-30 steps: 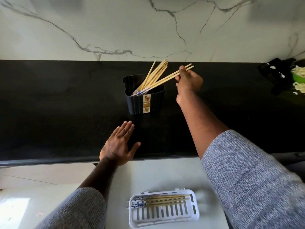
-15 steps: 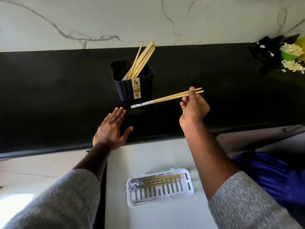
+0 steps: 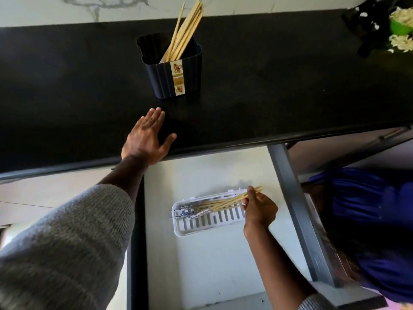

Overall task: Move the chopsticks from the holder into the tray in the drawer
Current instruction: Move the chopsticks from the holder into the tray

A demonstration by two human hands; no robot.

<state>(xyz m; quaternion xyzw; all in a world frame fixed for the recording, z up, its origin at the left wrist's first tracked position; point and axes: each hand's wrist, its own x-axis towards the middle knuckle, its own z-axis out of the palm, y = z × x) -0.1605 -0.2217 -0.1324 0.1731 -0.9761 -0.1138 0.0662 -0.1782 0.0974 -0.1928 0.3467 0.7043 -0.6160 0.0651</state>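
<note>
A dark ribbed holder (image 3: 173, 72) stands on the black counter with several bamboo chopsticks (image 3: 186, 30) leaning out of it. Down in the open white drawer (image 3: 214, 260) lies a white slotted tray (image 3: 207, 222) with several chopsticks along its far side. My right hand (image 3: 259, 210) pinches a pair of chopsticks (image 3: 225, 203) at the tray's right end, their patterned tips slanting into the tray. My left hand (image 3: 146, 138) rests flat on the counter edge, fingers straight, in front of the holder.
The black counter (image 3: 290, 86) runs across the view, with a marble wall behind. A dark item with a green bowl and white flowers (image 3: 400, 30) sits at the far right. The drawer's grey side rail (image 3: 299, 209) runs along its right edge, beside blue cloth (image 3: 375, 220).
My right hand has carried the pair of chopsticks from beside the holder down over the counter edge to the tray in the drawer. My left hand stayed on the counter.
</note>
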